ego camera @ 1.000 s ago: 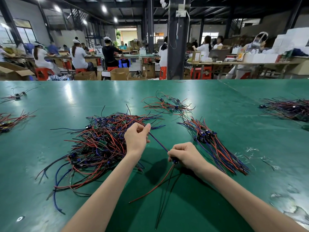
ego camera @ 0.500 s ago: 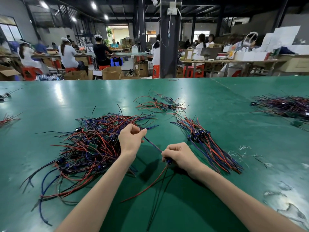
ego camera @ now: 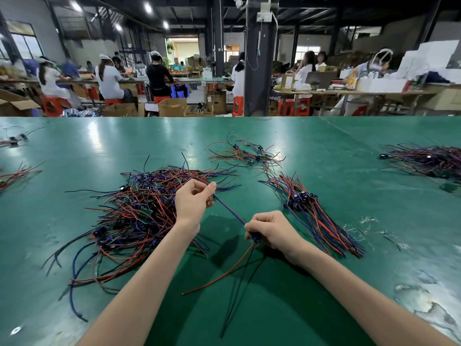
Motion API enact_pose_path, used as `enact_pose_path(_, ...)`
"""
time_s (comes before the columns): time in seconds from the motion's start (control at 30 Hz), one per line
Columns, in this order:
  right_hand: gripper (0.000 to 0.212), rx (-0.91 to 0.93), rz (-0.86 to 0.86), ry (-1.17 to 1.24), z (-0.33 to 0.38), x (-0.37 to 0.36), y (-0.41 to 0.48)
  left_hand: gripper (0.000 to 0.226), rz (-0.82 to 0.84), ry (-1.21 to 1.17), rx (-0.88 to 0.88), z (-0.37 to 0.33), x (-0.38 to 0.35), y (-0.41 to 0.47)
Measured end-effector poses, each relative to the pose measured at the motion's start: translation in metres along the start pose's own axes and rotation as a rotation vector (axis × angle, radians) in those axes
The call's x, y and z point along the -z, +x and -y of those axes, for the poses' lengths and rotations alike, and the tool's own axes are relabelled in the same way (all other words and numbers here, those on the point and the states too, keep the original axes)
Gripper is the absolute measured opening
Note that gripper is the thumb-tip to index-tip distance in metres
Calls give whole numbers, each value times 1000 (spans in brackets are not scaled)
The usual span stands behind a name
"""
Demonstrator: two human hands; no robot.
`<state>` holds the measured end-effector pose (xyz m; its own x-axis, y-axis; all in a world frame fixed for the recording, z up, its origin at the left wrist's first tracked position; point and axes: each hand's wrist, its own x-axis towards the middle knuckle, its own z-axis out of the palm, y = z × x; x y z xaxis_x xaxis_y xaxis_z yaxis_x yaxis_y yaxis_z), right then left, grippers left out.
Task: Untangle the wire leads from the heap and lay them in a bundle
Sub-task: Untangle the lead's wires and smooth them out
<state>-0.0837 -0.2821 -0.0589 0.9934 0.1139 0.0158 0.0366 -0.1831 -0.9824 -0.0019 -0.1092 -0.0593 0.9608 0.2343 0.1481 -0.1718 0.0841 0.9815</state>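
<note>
A tangled heap of red, blue and black wire leads [ego camera: 139, 211] lies on the green table [ego camera: 324, 171], left of centre. A straightened bundle of leads [ego camera: 314, 216] lies to the right of my hands. My left hand [ego camera: 193, 199] pinches the far end of a blue lead [ego camera: 228, 209] at the heap's right edge. My right hand [ego camera: 270, 229] grips the same lead at its small dark component, and the blue wire runs taut between the two hands. Red and black tails [ego camera: 224, 273] trail from my right fist toward me.
A small loose cluster of leads [ego camera: 247, 153] lies further back. Another dark pile [ego camera: 429, 161] sits at the far right, and smaller clusters [ego camera: 17, 173] at the far left. Scuffed patches mark the table at right. People work at benches beyond the table's far edge.
Both hands keep their hold on the lead and stay in nearly the same place. The view has shifted slightly.
</note>
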Motion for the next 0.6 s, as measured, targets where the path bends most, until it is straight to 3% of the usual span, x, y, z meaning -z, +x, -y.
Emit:
enact_pose_path(0.2, 34, -6, 16, -12, 0, 1, -1, 23, -35, 85, -74, -1, 0, 0)
enact_pose_path(0.47, 25, -32, 28, -70, -6, 0, 3, 24, -28, -79, -27, -4, 0, -1)
enact_pose_path(0.6, 19, -19, 47, -57, -7, -1, 4, 25, -60, 108, -113, -3, 5, 2)
